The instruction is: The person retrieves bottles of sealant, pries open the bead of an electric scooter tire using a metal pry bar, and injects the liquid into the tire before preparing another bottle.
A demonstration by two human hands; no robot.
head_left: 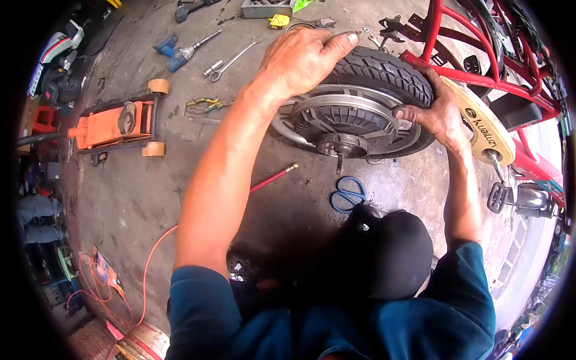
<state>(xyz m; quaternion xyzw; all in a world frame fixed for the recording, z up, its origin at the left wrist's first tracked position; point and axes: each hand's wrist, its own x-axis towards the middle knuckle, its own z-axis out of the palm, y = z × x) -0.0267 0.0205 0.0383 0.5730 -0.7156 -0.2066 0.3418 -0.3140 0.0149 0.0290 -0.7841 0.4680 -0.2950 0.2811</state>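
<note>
A wheel with a black treaded tyre [384,71] and a grey metal hub [343,123] leans tilted above the concrete floor, its axle pointing toward me. My left hand [306,59] lies over the tyre's upper left side, thumb stretched out along the tread; its other fingers are partly hidden. On the right, my right hand [441,115] grips the tyre, with the thumb on the rim side and the fingers round the tread. Blue-handled scissors [348,195] lie on the floor just below the wheel.
An orange floor jack [114,125] stands at the left. Pliers [205,104], a wrench [237,59], a blue power tool [180,55] and a red hose [273,179] lie around. A red vehicle frame [435,30] with a cream guard [480,123] and pedal [497,198] is at the right.
</note>
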